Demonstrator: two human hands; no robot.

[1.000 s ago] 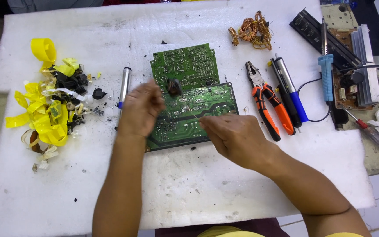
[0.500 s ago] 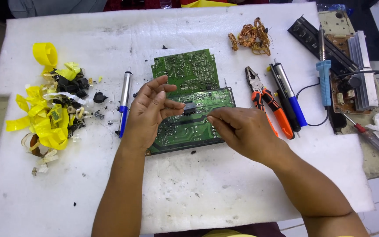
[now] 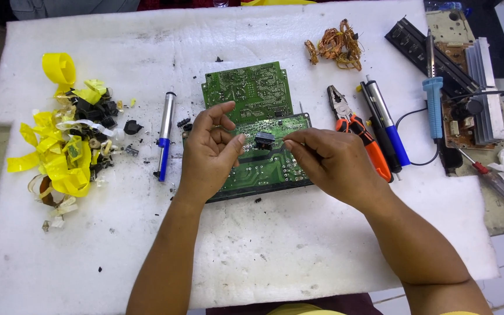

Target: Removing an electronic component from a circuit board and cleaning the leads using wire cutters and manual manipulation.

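A: Hands first. What was each one doing?

B: Left hand [image 3: 210, 153] and right hand [image 3: 329, 162] met over the green circuit board [image 3: 263, 166], mid surface. Between them sat a small black component [image 3: 263, 140], just above the board. Left grip was closed on it, thumb at its left side, fingers curled over. Right grip was pinched shut at its right side, on the component or a thin lead, too small to tell which.

A: And the board?

B: It lay flat on the white foam surface [image 3: 263, 256], centre, slightly toward the far edge. A second green board [image 3: 247, 90] lay just behind it, touching or overlapping.

A: Left side?

B: A blue and silver desoldering pump [image 3: 165, 134] lay just left of the left hand. Further out, near the left edge, was a heap of yellow tape scraps [image 3: 59, 154] mixed with black parts.

A: Right side?

B: Orange-handled pliers [image 3: 360, 131] lay just beside the right hand, then a second pump [image 3: 387, 125] with a blue end. A blue soldering iron [image 3: 433, 96] was near the right edge, a copper wire tangle [image 3: 335, 44] toward the far edge, and a red-handled screwdriver [image 3: 494, 181] off the foam at the right.
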